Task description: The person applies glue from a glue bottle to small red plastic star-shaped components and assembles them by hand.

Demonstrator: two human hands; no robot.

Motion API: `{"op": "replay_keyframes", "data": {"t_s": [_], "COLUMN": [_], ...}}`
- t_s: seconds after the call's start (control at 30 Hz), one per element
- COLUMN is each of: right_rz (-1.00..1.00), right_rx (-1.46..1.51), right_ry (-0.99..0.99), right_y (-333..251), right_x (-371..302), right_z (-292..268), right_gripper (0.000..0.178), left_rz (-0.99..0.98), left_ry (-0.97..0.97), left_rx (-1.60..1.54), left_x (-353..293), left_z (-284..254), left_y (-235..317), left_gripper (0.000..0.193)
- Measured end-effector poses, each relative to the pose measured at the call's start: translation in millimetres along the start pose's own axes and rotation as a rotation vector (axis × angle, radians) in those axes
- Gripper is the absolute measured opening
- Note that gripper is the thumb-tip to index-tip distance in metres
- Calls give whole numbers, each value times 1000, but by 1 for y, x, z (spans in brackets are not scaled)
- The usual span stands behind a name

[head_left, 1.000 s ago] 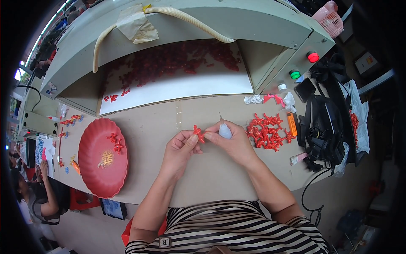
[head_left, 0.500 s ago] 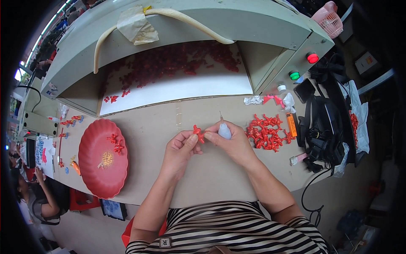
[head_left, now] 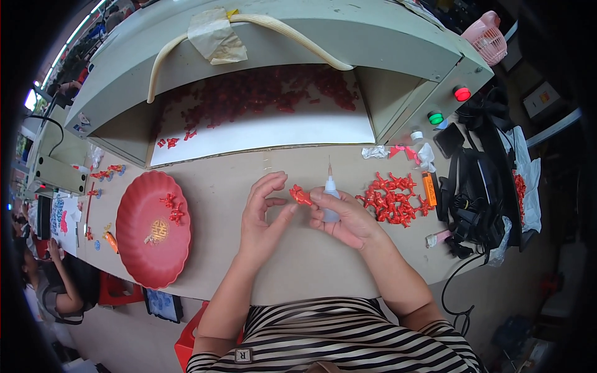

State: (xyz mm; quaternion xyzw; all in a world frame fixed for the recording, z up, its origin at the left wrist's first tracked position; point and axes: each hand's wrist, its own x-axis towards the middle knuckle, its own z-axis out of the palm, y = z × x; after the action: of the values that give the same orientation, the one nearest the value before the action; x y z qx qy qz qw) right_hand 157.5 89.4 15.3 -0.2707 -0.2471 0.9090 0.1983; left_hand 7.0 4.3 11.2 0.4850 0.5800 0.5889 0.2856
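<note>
One glossy red figure, held by the right hand alone

Item: a small, glossy red moulded figure (head_left: 301, 195), raised above the table, between the two hands. Its finer detail is too small to tell.

Right hand (head_left: 348, 217): thumb and forefinger pinch the figure at its right end. The same hand also holds a translucent pale plastic bottle (head_left: 330, 185) with a thin needle tip, upright, pointing away from the body.

Left hand (head_left: 264, 208): fingers spread, thumb well apart from them, holding nothing; thumb tip near the figure, apparently not touching.

Change: half a second ago both hands gripped the figure; now the left has let go and the figure sits tilted in the right. Judged meaning: the two-handed grip is over, and the left hand is free.

Surroundings: right, a cluster of glossy red figures (head_left: 390, 198) on the beige tabletop (head_left: 217, 211); left, a red scalloped bowl (head_left: 140, 205) with a few more red pieces; beyond, a pale grey-green metal booth (head_left: 311, 37), its white sheet (head_left: 323, 130) strewn with red parts.
</note>
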Motion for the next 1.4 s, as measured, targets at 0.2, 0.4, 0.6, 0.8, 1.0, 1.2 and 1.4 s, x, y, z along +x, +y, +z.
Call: {"op": "replay_keyframes", "data": {"t_s": [0.2,0.4,0.6,0.8,1.0,1.2,1.4], "right_rz": [72,-82,-251,-478,-604,-842,-884], "right_rx": [38,-241,-643,-929,-1021,-968,-873], "right_ry": [-32,102,224,210,225,273,319], "right_y": [4,4,-13,-11,-17,-10,-8], "right_x": [1,1,-9,-9,-14,-11,-11], "right_z": [2,2,5,2,4,-2,-4], "right_gripper": [18,30,36,28,21,26,30], "left_rz": [139,34,-46,-79,-96,-144,-136], "left_ry": [-115,-42,15,16,71,91,96], "left_rx": [-1,-29,-55,26,-24,-68,-38], "left_x": [-2,-3,-3,-4,-3,-2,-2], "left_z": [-4,-3,-2,0,5,5,5], "left_y": [-5,-4,-5,-8,-19,-15,-15], "left_gripper": [37,26,23,23,20,20,20]}}
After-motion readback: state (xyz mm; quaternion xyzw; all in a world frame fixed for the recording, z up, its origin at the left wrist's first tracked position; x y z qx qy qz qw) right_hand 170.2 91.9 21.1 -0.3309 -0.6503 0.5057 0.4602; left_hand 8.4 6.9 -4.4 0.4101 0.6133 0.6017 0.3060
